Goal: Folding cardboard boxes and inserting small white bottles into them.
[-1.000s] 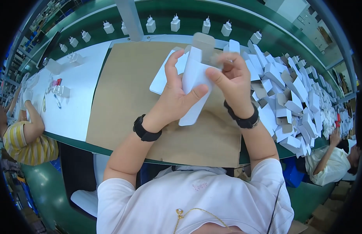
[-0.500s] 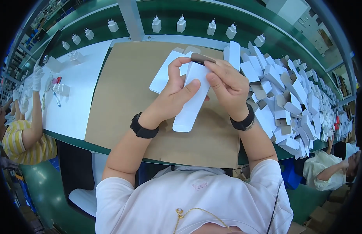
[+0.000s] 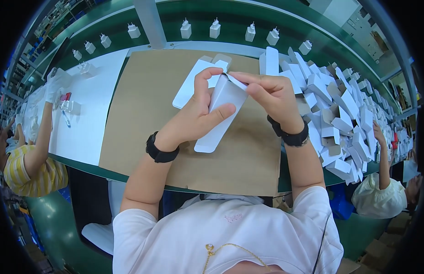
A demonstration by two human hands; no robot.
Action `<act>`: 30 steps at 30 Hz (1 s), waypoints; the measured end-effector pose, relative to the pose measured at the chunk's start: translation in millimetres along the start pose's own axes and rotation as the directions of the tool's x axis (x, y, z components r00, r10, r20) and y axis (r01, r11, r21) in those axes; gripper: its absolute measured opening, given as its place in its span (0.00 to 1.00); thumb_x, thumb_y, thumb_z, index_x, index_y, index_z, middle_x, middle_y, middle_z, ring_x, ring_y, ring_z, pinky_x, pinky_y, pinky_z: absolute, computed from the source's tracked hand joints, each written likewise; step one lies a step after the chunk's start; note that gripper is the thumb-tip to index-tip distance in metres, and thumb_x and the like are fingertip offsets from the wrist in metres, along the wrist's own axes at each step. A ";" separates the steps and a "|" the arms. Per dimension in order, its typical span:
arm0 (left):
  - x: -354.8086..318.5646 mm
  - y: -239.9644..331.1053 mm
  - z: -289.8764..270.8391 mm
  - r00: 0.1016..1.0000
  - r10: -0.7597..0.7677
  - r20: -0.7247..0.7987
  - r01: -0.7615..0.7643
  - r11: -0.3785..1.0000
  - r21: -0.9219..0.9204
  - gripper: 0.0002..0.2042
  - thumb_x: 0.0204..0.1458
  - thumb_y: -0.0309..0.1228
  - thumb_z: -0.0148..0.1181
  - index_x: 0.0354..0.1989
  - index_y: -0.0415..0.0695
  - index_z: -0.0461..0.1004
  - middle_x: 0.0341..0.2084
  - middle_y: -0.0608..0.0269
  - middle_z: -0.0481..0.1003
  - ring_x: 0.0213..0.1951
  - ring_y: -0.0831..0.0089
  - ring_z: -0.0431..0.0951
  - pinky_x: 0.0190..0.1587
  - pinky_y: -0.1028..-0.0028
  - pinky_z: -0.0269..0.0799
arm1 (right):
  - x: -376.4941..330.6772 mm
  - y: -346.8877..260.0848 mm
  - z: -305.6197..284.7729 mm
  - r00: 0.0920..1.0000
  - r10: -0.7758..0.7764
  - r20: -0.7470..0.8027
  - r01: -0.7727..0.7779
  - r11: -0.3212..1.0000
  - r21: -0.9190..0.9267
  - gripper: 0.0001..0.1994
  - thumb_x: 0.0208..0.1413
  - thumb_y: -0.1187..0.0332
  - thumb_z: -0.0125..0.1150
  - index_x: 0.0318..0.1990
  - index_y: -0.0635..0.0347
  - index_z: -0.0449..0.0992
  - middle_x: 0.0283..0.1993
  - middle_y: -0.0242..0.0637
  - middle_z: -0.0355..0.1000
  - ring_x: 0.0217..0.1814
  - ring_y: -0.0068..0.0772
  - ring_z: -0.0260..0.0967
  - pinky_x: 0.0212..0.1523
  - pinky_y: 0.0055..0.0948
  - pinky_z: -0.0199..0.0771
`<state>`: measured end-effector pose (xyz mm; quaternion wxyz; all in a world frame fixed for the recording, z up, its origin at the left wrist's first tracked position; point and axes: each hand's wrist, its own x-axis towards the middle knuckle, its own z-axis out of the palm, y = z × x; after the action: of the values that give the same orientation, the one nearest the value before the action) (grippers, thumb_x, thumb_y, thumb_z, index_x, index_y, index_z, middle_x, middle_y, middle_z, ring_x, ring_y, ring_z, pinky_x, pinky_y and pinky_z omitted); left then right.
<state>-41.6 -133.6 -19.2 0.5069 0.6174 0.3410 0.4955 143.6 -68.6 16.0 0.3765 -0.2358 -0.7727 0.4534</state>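
Observation:
A slim white cardboard box (image 3: 222,119) is tilted above the brown sheet, its upper end toward the far side. My left hand (image 3: 193,112) grips it by the side, thumb across the front panel and index finger curled at the top edge. Between thumb and fingers, my right hand (image 3: 273,93) pinches the flap at the box's upper right corner. Behind my left hand, a flat white carton blank (image 3: 188,86) lies on the brown cardboard sheet (image 3: 143,114). Its right part is hidden by my hand and the box.
A large heap of white boxes (image 3: 342,114) covers the right of the table. White plug adapters (image 3: 215,28) stand in a row on the green ledge behind. On the left is a white sheet (image 3: 90,114). Co-workers sit at both sides, one with a gloved hand (image 3: 52,89).
The flap at the top of the box, standing out with its brown inside showing, is now folded down toward the opening. My right hand has shifted slightly right; the box tilts more.

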 end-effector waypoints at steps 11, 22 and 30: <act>-2.5 2.6 -3.2 0.998 -0.016 0.056 0.007 0.986 0.169 0.32 0.51 0.38 0.54 0.57 0.44 0.40 0.44 0.46 0.61 0.44 0.64 0.66 0.46 0.69 0.63 | 0.2 -8.4 0.3 0.976 0.213 0.032 -0.216 0.962 0.169 0.14 0.45 0.74 0.59 0.42 0.63 0.76 0.36 0.37 0.74 0.36 0.22 0.69 0.39 0.18 0.67; -1.3 2.7 -3.0 1.000 -0.022 0.001 0.021 0.990 0.137 0.31 0.51 0.39 0.53 0.57 0.42 0.41 0.42 0.47 0.63 0.43 0.64 0.67 0.45 0.70 0.64 | -0.2 0.4 12.2 0.990 0.129 0.049 -0.135 0.979 0.153 0.14 0.53 0.70 0.51 0.46 0.63 0.73 0.46 0.41 0.71 0.49 0.29 0.67 0.51 0.25 0.63; 3.7 -10.6 5.0 0.992 -0.001 -0.124 -0.002 1.000 -0.022 0.29 0.54 0.39 0.50 0.56 0.43 0.42 0.40 0.51 0.67 0.39 0.71 0.70 0.40 0.77 0.66 | -3.2 8.6 23.1 0.996 -0.091 -0.015 0.091 0.995 0.044 0.18 0.58 0.64 0.48 0.53 0.61 0.67 0.57 0.41 0.62 0.59 0.30 0.59 0.57 0.26 0.55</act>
<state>-34.9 -128.9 -28.4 0.4915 0.5798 0.3663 0.5367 127.4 -78.8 0.3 0.4068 -0.1949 -0.7700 0.4512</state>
